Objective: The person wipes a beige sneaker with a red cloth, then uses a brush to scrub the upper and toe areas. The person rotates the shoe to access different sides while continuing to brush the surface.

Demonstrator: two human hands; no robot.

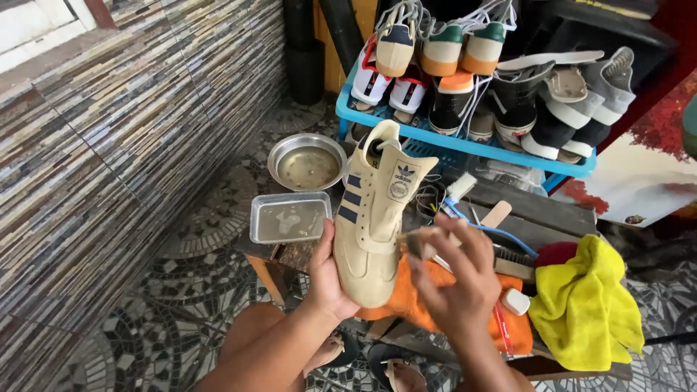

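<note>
My left hand (327, 279) grips a cream sneaker (374, 218) with dark blue side stripes, toe pointing toward me and heel up. Against the shoe's right side, my right hand (457, 279) holds a small wooden brush (415, 242); its bristles touch the upper. Under the shoe an orange cloth (428, 305) lies on a low wooden table (537, 214).
A round metal bowl (307, 161) and a rectangular metal tray (290, 217) holding liquid sit at the left. A yellow cloth (588, 305), a white-bristled brush (459, 187) and other brushes lie at the right. A blue rack (465, 145) of sneakers stands behind. A tiled wall (109, 145) runs along the left.
</note>
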